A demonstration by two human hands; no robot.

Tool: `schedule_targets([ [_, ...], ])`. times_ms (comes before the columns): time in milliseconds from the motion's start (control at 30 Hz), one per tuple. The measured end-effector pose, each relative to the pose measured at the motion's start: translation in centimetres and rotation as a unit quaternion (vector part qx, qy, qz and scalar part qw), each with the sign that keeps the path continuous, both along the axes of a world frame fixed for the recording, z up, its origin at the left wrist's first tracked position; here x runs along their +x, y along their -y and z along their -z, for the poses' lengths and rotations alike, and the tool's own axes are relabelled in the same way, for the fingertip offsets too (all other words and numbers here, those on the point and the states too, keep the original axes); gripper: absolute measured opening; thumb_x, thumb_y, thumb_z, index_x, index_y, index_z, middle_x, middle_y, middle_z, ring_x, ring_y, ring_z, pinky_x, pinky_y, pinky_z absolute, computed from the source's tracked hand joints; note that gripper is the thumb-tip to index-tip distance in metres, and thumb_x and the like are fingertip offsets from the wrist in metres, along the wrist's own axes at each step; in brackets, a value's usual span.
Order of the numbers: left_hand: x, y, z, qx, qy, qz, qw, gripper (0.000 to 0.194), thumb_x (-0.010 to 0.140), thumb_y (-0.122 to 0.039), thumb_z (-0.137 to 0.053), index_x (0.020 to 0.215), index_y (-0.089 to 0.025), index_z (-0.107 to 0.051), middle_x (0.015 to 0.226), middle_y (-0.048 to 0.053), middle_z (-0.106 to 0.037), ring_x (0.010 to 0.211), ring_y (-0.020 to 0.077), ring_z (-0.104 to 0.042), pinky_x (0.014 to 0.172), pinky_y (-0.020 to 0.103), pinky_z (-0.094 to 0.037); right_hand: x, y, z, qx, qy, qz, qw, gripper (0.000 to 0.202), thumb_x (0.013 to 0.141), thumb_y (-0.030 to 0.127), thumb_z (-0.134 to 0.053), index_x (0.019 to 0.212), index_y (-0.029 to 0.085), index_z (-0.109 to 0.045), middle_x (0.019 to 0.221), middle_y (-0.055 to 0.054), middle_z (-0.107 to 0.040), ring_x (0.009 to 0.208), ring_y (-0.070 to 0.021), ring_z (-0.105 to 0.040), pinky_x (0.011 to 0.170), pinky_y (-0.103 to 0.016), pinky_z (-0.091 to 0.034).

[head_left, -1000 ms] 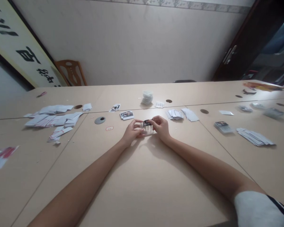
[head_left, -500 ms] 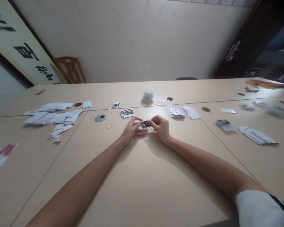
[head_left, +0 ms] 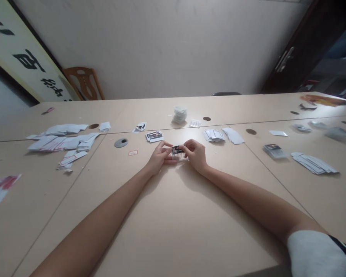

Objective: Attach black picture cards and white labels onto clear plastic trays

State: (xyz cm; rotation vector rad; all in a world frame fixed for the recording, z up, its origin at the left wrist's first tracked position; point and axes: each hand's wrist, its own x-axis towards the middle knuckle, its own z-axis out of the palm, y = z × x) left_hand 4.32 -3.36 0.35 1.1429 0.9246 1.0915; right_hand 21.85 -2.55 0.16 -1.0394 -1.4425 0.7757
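Note:
A small dark printed card (head_left: 177,149) is held between my two hands, above the near middle of the table. The fingers of my left hand (head_left: 158,157) close around its left side and around a clear plastic packet (head_left: 179,157) just below it. My right hand (head_left: 196,154) pinches the card's right edge between thumb and forefinger. Whether the card is inside or in front of the clear plastic, I cannot tell. Nearest beyond the left hand lies a small stack of dark-printed cards (head_left: 155,136).
Stacks of white paper packets (head_left: 63,143) spread over the left side. White packets (head_left: 213,135) lie beyond my right hand, with a wrapped white stack (head_left: 180,114) farther back. At the right are a boxed card stack (head_left: 275,151) and fanned white strips (head_left: 314,163). Cable holes (head_left: 251,131) pierce the table.
Both hands stay nearly in place on the card and clear plastic. The view has shifted slightly; no thing on the table has visibly moved.

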Motion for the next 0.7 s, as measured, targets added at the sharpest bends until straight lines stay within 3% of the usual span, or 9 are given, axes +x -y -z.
schedule_targets([
  [700,0.23,0.11,-0.29,-0.002,-0.012,-0.007,1.0,0.04,0.079,-0.044,-0.073,0.1,-0.02,-0.049,0.097,0.005,-0.067,0.074,0.0198,-0.074,0.06,0.028,-0.061,0.02,0.11,-0.1,-0.005,-0.003,-0.009,1.0,0.026,0.079,0.043,-0.07,0.07,0.02,-0.058,0.059,0.001,-0.063,0.045,-0.0125,-0.057,0.043,-0.024,-0.044],
])
